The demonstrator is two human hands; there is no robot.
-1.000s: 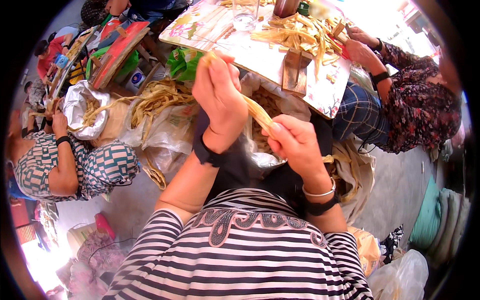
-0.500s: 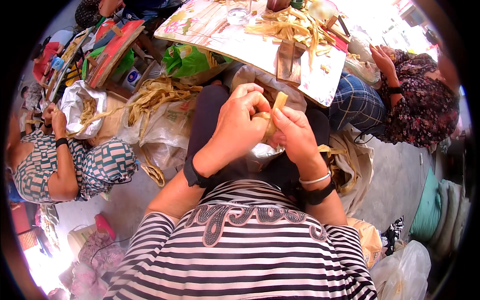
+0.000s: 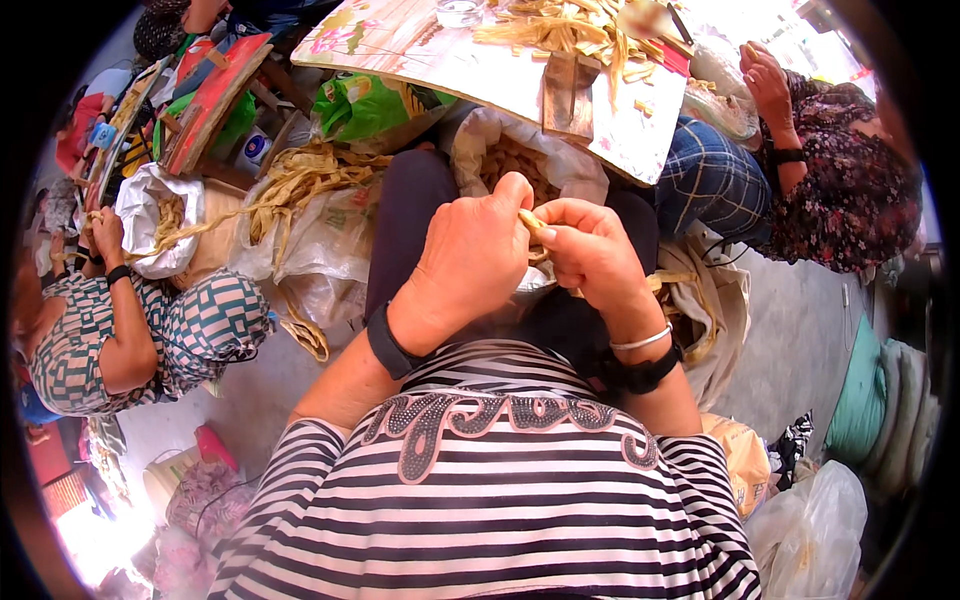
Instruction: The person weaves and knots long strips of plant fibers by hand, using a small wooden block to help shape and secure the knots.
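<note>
Close together above my lap, both hands work on a narrow, tan-yellow strip (image 3: pixel 533 220) that looks folded or knotted. My left hand (image 3: pixel 468 250) is closed around one part of it, its back turned up and hiding most of the fingers. Thumb and forefinger of my right hand (image 3: pixel 590 245) pinch the other part, just beside the left fingertips. A little more of the strip shows below, between the hands. Beyond them, between my knees, an open whitish sack (image 3: pixel 580 165) holds many small tan-yellow pieces.
Ahead stands a flower-patterned table (image 3: pixel 400 50) with a heap of strips (image 3: pixel 560 30) and a wooden block tool (image 3: pixel 570 95). Long strips (image 3: pixel 290 190) lie on plastic bags to my left. A person in a patterned top (image 3: pixel 130 340) sits left, another in dark floral (image 3: pixel 840 190) right.
The strip's flat end no longer stands up above my right thumb; less of it shows now. My left hand has turned further over, and the view has shifted slightly.
</note>
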